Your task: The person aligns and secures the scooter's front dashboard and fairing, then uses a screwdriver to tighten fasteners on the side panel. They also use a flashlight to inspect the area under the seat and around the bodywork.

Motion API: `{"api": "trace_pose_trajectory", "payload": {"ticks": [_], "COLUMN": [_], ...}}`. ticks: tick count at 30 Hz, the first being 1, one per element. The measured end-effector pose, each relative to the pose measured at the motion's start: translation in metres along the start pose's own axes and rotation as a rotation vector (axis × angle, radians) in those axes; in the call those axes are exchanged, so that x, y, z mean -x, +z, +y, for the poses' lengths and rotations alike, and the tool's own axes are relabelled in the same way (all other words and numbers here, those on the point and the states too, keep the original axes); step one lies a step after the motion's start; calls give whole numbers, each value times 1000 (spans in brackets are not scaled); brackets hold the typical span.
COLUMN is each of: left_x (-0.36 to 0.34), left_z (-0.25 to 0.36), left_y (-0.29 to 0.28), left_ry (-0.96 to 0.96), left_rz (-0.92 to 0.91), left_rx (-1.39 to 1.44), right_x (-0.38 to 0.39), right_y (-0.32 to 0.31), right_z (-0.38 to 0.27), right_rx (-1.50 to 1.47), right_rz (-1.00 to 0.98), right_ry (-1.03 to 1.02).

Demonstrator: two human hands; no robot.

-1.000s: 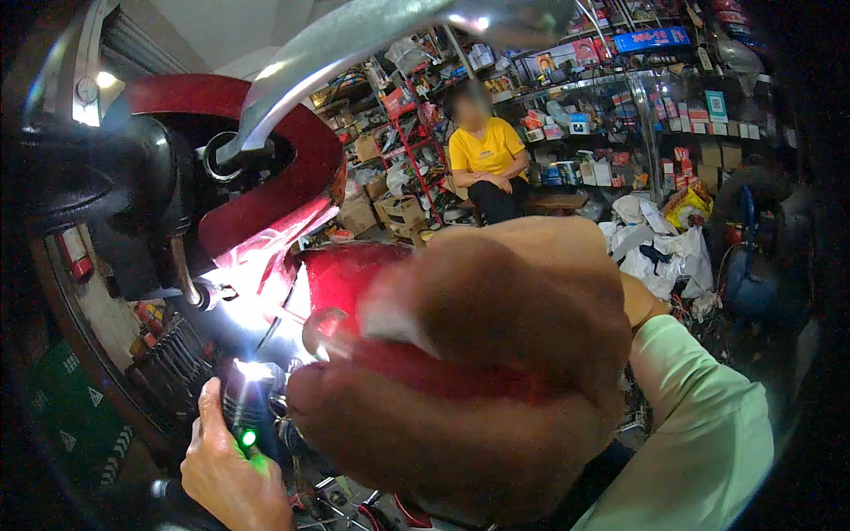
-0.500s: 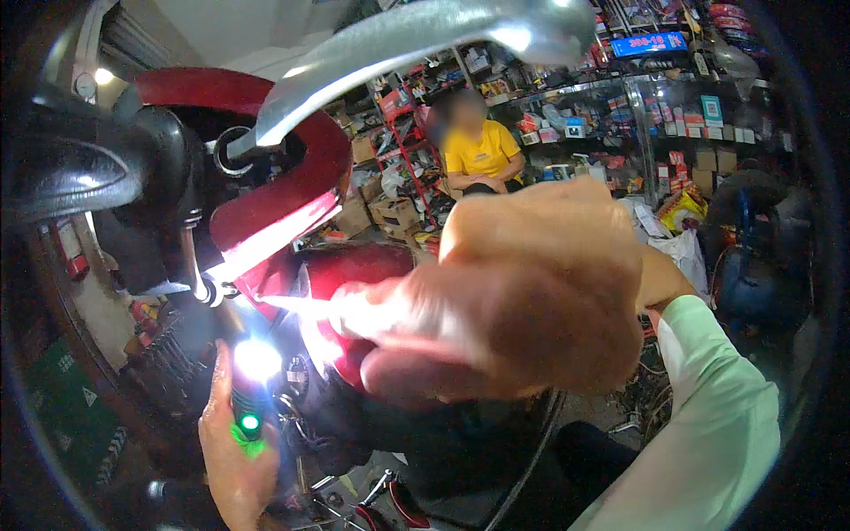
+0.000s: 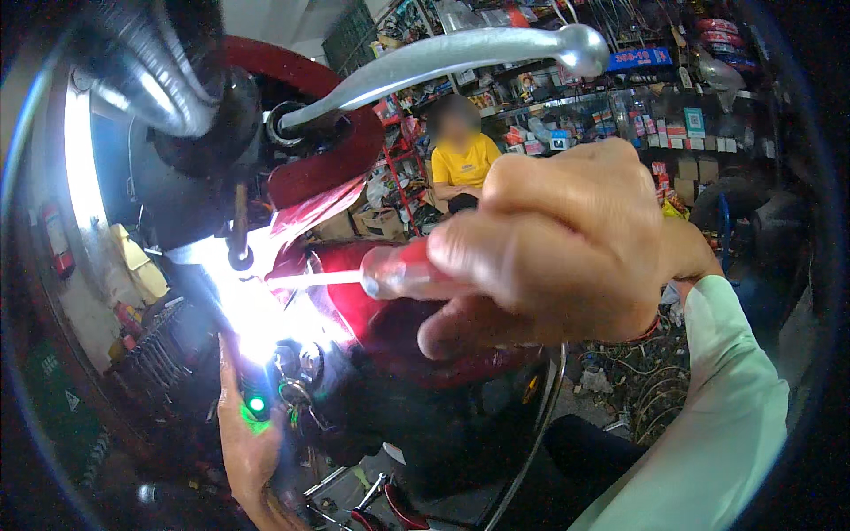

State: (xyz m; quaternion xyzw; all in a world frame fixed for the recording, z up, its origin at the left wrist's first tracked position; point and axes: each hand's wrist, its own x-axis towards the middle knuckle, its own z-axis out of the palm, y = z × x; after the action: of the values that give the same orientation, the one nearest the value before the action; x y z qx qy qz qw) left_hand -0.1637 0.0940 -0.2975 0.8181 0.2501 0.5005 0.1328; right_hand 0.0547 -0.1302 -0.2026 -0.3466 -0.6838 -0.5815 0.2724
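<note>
My right hand, closed, grips the red and clear handle of a screwdriver. Its shaft points left to the brightly lit front of a red and black scooter; glare hides what the tip touches. Below, my left hand is wrapped round a dark flashlight with a green light on its body. The beam shines up onto the scooter beneath the handlebar. A silver brake lever stretches across above my right hand. Beside the flashlight, keys hang from the scooter.
A person in a yellow shirt sits beyond the scooter. Shelves of boxed goods line the back wall. Coiled cables lie on the floor at right. Several tools hang at left, near a red fire extinguisher.
The view has shifted, so the scooter front sits further right. My right hand has moved slightly right and up, showing more screwdriver handle. The flashlight's beam now falls directly on the scooter.
</note>
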Motion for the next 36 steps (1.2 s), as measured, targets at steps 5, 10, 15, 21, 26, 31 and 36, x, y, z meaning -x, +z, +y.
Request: {"api": "trace_pose_trajectory", "payload": {"ticks": [5,10,15,21,26,31,36], "left_x": [-5,2,-7,-4,-4,-2,-2], "left_z": [3,6,5,6,-1,8,8], "left_y": [10,8,16,19,23,23,24], "left_ry": [7,-36,-11,-77,8,-37,-52], "left_rz": [3,67,59,55,89,77,74], "left_rx": [19,121,0,101,55,24,3], "right_x": [-11,7,7,-2,4,4,3], "right_y": [-16,-1,-1,-7,-9,-11,-8], "right_z": [0,2,11,22,15,21,19], "right_rx": [95,-66,-93,-44,-40,-111,219], "right_rz": [-106,-66,28,-30,-114,-121,-68], "right_ry": [41,49,135,-51,-220,79,-209]}}
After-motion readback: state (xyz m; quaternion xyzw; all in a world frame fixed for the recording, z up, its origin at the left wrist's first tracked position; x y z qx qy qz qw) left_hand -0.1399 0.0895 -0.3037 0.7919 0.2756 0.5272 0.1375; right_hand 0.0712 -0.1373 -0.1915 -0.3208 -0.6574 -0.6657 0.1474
